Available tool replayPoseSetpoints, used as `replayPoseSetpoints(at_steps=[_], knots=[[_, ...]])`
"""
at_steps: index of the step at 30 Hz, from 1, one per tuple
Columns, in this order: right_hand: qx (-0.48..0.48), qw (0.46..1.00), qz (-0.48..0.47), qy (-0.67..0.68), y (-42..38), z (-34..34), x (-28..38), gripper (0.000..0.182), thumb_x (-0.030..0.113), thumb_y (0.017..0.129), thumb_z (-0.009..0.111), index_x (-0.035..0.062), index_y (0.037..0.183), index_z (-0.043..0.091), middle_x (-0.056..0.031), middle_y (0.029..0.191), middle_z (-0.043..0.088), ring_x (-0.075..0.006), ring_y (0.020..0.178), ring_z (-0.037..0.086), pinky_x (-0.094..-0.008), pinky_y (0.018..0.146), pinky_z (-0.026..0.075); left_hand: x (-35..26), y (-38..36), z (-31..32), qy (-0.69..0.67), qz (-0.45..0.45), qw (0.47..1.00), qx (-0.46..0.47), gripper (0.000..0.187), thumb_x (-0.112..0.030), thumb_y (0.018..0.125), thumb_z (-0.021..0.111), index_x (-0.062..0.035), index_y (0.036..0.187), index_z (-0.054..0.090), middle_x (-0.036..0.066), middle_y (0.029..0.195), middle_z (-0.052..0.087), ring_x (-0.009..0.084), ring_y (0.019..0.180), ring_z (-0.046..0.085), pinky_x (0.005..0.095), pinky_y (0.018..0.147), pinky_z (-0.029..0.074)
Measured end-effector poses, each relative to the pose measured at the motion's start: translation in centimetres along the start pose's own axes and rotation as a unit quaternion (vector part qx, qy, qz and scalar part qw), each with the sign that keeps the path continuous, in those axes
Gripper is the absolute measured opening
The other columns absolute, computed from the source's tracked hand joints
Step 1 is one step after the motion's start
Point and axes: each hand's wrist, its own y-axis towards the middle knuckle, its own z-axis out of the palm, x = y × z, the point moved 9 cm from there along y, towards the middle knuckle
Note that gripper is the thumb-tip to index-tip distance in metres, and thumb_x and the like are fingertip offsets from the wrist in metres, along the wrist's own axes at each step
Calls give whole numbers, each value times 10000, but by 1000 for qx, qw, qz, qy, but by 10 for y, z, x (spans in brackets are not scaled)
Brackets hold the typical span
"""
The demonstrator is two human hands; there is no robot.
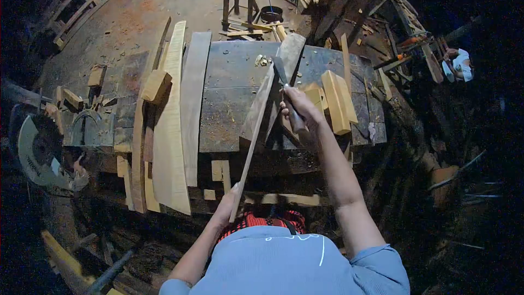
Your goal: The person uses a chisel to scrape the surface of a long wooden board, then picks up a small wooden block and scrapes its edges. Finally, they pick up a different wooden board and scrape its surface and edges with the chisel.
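Note:
My right hand (301, 105) is closed around the wooden handle of a broad, dark-bladed knife (279, 70) above the workbench. The blade points away from me and overlaps the far end of a thin wooden board (255, 113) in this view. That board stands on edge, slanting from the bench towards my body. Its near end is in my left hand (225, 206), low in front of the bench. Behind the knife, a wider pale piece of wood (292, 49) leans across the bench. A few pale wood chips (261, 60) lie left of the blade.
Long boards (173, 114) lie on the left of the bench (226, 71), with a wooden block (156, 87) on top. Thick blocks (335, 102) sit to the right. A circular saw blade (34, 145) is at far left. Another person (458, 65) is at far right.

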Motion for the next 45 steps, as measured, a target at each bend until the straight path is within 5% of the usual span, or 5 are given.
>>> replayPoseSetpoints(at_steps=[13,22,39,41,45], knots=[[-28,997,-68,-11,23,19,19,312,340,851,407,38,829,484,-57,670,501,-132,481,473,-286,462,428,-6,5,-19,138,92,986,-26,538,-468,874,318,-94,1253,397,44,940,505,131,868,447,254,807,360],[-135,965,-137,-178,-33,0,-29,277,316,866,420,46,928,430,-31,633,447,-102,536,453,-240,438,427,4,2,-16,88,9,996,-26,478,-452,875,336,-73,1117,498,-51,556,413,57,434,362,212,389,290],[-31,999,-15,28,-33,13,5,296,362,858,383,73,903,428,-31,577,467,-125,428,462,-269,396,417,-7,7,-19,189,124,974,-33,509,-480,863,337,-79,1144,475,-4,598,449,84,483,425,225,422,370],[-40,998,-29,47,-7,1,16,289,356,854,381,74,893,437,-35,578,477,-130,430,469,-270,395,416,21,-6,-20,18,-118,989,-82,495,-481,862,338,-101,1147,478,1,587,453,93,448,429,235,375,350],[-92,992,-9,92,48,-32,22,284,343,840,388,70,880,456,-50,589,506,-148,444,492,-280,402,424,-5,-5,-12,104,67,992,-20,498,-471,860,346,-74,1126,488,-8,582,431,90,457,421,221,389,343]])
